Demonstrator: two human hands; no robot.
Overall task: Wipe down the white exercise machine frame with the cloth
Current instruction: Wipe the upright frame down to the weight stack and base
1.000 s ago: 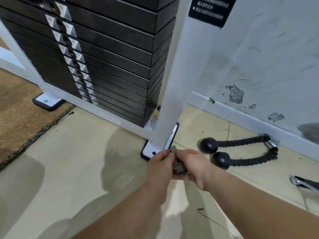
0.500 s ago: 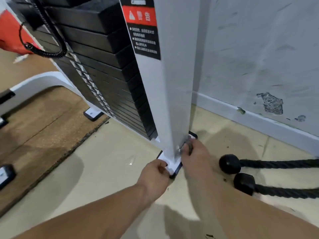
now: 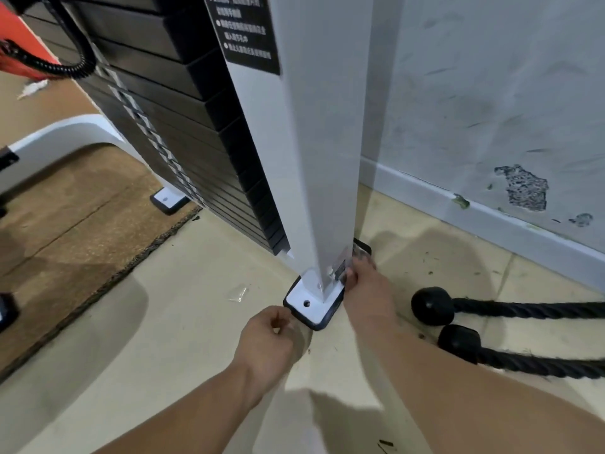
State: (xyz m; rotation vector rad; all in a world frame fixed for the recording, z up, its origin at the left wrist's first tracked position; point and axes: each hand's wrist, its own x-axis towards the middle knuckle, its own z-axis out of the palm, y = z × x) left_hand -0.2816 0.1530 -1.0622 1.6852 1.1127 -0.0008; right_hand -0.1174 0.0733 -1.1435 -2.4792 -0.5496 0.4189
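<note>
At the base of the white frame post (image 3: 314, 165), the right hand (image 3: 368, 285) grips the dark cloth (image 3: 360, 252) against the post's right face; the left hand (image 3: 268, 339), fingers loosely curled and empty, sits just beside the foot plate (image 3: 309, 311) front corner

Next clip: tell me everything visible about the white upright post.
The white upright post is a square painted tube, metal by its look, standing beside the black weight stack. A black label with white print sits high on it. Its foot joins a white base plate with a hole, on a black pad. The right hand holds a dark cloth against its lower right side.
</note>
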